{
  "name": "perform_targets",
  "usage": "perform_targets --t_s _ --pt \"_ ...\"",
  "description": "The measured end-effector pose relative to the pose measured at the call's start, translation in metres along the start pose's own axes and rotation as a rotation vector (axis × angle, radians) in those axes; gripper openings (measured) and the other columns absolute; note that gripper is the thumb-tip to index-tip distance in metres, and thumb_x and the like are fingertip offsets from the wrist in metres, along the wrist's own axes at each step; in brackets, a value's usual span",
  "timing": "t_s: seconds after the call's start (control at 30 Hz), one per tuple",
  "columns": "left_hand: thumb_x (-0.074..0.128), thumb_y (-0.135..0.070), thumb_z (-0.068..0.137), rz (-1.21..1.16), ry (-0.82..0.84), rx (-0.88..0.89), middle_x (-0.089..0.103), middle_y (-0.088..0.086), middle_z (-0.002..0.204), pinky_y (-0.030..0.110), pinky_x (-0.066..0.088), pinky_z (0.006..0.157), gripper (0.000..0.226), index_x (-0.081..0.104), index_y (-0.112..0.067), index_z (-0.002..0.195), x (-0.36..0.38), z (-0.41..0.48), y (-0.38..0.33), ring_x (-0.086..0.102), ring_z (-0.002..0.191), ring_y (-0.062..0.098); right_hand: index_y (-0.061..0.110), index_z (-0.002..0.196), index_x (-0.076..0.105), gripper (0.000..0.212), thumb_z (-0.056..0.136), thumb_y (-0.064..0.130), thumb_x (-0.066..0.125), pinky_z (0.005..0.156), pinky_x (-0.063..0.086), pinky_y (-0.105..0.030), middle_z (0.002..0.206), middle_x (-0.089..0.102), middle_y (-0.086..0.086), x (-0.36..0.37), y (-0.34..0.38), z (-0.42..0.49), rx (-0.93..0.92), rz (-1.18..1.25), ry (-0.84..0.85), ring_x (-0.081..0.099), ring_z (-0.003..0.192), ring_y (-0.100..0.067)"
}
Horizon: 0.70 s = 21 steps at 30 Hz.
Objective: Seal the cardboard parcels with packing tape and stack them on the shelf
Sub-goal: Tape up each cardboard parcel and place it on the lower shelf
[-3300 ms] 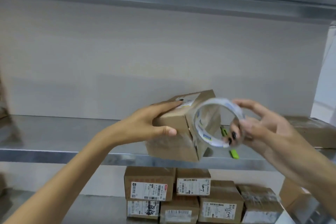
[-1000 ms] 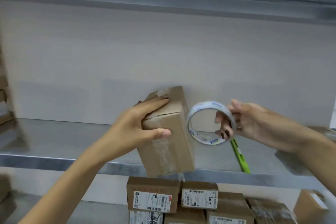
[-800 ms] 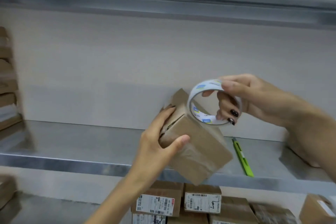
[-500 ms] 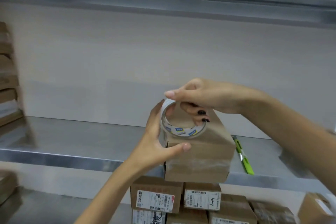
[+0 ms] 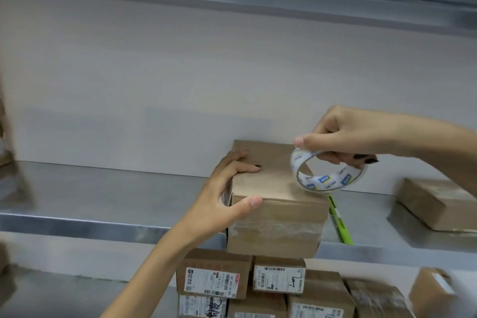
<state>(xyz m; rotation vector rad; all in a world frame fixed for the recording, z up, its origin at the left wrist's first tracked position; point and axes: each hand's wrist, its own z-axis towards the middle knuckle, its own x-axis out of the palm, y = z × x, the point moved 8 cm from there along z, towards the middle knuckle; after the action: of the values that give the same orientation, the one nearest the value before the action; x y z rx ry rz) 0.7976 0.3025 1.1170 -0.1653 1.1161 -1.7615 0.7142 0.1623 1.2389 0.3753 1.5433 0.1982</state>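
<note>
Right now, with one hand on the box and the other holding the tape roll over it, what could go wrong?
The box seems to overhang the shelf edge, steadied only by the left hand at one corner; pulling the tape roll could tip it off. The green cutter lies just beside the box, below the right hand, and might get knocked off.

Matt cardboard parcel [image 5: 277,204], seemingly brushed metal shelf [image 5: 103,196].

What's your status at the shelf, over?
Grips: left hand on parcel corner, right hand on tape roll above its top. Parcel at shelf front edge, tape across its front. Only green cutter beside it, nothing blocking.
</note>
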Motion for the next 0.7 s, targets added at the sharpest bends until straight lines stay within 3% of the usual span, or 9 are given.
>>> perform_targets --t_s 0.17,0.37,0.57,0.7 --pt "0.062 -0.058 0.070 -0.005 -0.035 0.014 0.042 -0.022 0.139 0.009 0.034 0.102 0.051 0.060 -0.035 0.116 -0.002 -0.001 0.002 0.037 0.133 -0.003 0.014 0.045 0.048 0.057 0.086 0.052 0.056 0.042 0.036 -0.019 0.039 0.041 -0.003 -0.019 -0.016 -0.005 0.042 -0.159 0.014 0.040 0.034 -0.018" --pt "0.060 -0.056 0.074 0.013 -0.009 0.031 0.042 -0.019 0.141 0.003 0.027 0.102 0.047 0.060 -0.036 0.117 0.003 0.002 0.001 0.033 0.136 -0.006 0.016 0.044 0.044 0.055 0.087 0.048 0.059 0.041 0.032 -0.022 0.044 0.036 -0.005 -0.011 -0.061 -0.015 0.125 -0.103 0.089 0.032 0.038 -0.019" --pt "0.059 -0.057 0.074 0.027 -0.022 0.035 0.042 -0.019 0.143 0.019 0.028 0.107 0.045 0.058 -0.042 0.116 0.001 0.003 0.003 0.032 0.137 -0.003 0.013 0.048 0.040 0.054 0.090 0.041 0.060 0.038 0.029 -0.018 0.041 0.035 -0.002 0.023 -0.086 -0.008 0.153 0.010 0.192 0.030 0.035 -0.015" --pt "0.059 -0.058 0.073 0.042 0.023 -0.002 0.040 -0.022 0.143 0.018 0.027 0.106 0.047 0.058 -0.042 0.116 0.003 0.003 0.003 0.032 0.137 -0.004 0.016 0.048 0.038 0.055 0.089 0.046 0.060 0.043 0.031 -0.021 0.044 0.035 -0.003 0.042 -0.096 -0.006 0.158 0.068 0.241 0.032 0.037 -0.016"
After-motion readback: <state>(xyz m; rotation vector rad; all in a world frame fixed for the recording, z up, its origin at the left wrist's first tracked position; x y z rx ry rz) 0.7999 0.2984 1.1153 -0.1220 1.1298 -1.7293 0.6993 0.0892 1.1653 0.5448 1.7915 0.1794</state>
